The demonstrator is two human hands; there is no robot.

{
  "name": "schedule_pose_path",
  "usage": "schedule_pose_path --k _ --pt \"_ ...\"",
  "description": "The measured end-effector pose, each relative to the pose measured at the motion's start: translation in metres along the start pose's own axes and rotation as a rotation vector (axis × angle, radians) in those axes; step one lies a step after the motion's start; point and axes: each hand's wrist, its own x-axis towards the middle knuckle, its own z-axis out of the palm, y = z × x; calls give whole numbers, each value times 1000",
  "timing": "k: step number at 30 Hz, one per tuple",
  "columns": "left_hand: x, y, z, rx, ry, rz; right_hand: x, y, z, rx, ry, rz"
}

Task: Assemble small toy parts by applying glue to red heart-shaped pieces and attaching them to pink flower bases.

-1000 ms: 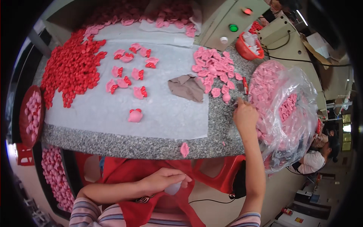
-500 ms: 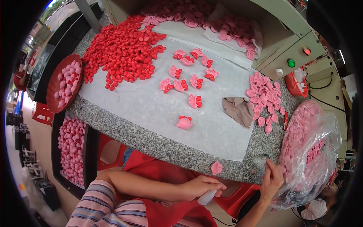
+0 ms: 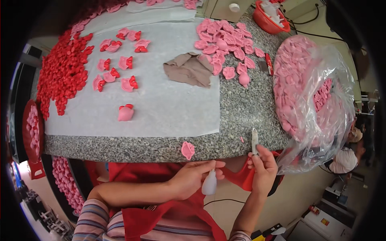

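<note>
Below the table's near edge, my left hand (image 3: 191,176) is closed round a small whitish squeeze bottle (image 3: 209,183). My right hand (image 3: 263,168) grips a small knife (image 3: 254,139), its blade pointing away from me over the stone tabletop. On the near edge, between the hands and slightly left, lies a single pink moulded piece (image 3: 187,150). A rounded pink piece with red parts on top (image 3: 126,113) sits on the white sheet (image 3: 169,114). Behind it are several pink shells with red pieces attached (image 3: 129,84). A tiny pink scrap (image 3: 242,139) lies beside the blade.
A brown cloth (image 3: 189,69) lies on the sheet beside loose pink pieces (image 3: 225,40). Red pieces (image 3: 66,68) are heaped at left, near a red bowl (image 3: 30,140). A plastic bag of pink pieces (image 3: 295,80) stands at right; a red basket (image 3: 270,19) is behind.
The view has swung right, so the table's contents appear farther left. The right hand's blade now shows clearly, pointing away from me. The left hand still holds the bottle.
</note>
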Motion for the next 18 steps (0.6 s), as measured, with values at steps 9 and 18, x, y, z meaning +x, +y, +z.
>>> schedule_pose_path --k 9,18 --pt "3 0 10 -16 75 -3 -20 -5 29 -563 -96 -535" --pt "4 -7 3 55 88 61 -8 0 35 -786 -227 -914"
